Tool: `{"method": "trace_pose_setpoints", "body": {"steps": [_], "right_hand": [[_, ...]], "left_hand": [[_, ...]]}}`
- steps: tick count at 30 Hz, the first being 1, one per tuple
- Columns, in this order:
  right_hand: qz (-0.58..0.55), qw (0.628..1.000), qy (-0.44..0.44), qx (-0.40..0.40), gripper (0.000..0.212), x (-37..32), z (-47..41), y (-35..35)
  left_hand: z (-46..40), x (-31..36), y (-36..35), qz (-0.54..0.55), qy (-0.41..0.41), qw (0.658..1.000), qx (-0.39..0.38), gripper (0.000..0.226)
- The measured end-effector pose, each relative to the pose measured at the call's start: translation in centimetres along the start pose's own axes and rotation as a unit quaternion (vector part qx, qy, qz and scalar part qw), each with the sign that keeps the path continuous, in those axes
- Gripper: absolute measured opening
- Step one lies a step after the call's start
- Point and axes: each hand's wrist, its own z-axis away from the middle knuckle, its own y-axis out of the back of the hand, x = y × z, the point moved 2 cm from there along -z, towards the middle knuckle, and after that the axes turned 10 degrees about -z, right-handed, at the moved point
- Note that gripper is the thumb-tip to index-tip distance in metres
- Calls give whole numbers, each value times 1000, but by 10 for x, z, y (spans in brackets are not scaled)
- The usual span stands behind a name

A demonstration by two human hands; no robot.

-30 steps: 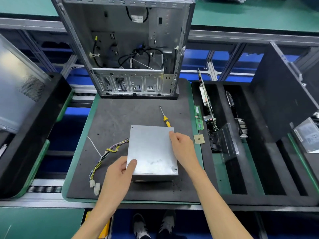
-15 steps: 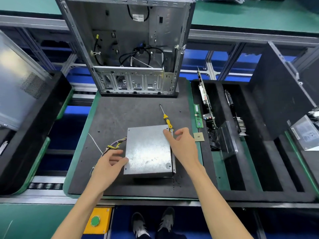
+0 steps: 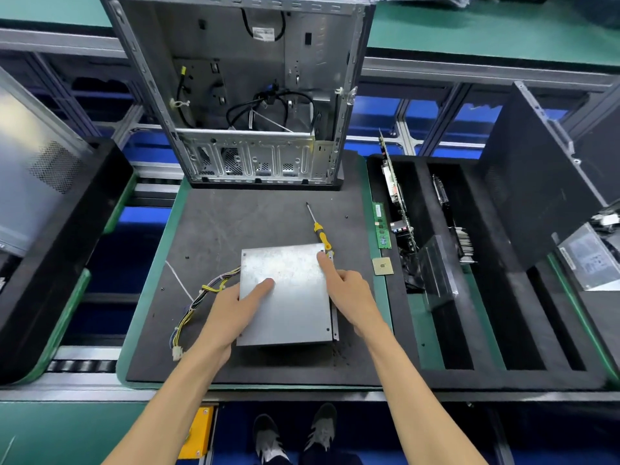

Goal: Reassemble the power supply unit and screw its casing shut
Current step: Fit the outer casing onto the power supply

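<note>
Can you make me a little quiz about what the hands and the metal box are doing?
1. True or false: the screwdriver is in a hand.
2. Which side of the box do the wires come out of: A near, B left, C right?
3. What does the right hand touch with one finger?

Key: 1 false, it lies on the mat. 2 B. 3 the box's far right corner; the left hand presses the lid too.

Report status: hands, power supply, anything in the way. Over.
Left hand and right hand flat on power supply cover, no grip. Screwdriver untouched, handle end against the cover's far right corner. Cable bundle trails left.
</note>
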Motion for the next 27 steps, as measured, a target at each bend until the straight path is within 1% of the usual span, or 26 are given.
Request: {"method": "trace_pose_setpoints", "body": {"steps": [4, 8, 10, 14, 17, 20, 24, 27], "right_hand": [[-30, 998, 55, -4, 72, -22, 4, 1], [-74, 988, 133, 19, 64, -46, 2, 1], [-112, 981, 158, 21, 68, -48, 2, -3], [-146, 975, 167, -8, 70, -33, 7, -15], [-178, 968, 175, -33, 66, -14, 11, -20], [-189, 962, 189, -55, 57, -1, 15, -20], [-184, 958, 208, -74, 69, 6, 18, -18], [-177, 960, 204, -71, 72, 11, 24, -18]], "left_hand": [[6, 23, 10, 18, -64, 997, 41, 17], [6, 46, 21, 57, -130, 988, 60, 16], [4, 46, 24, 65, -154, 983, 69, 16], [1, 33, 22, 55, -178, 979, 79, 10], [7, 18, 21, 7, -206, 975, 83, 9], [12, 4, 29, -27, -201, 978, 56, 18], [20, -1, 39, -76, -169, 982, 24, 29], [28, -5, 40, -132, -145, 981, -6, 36]]}}
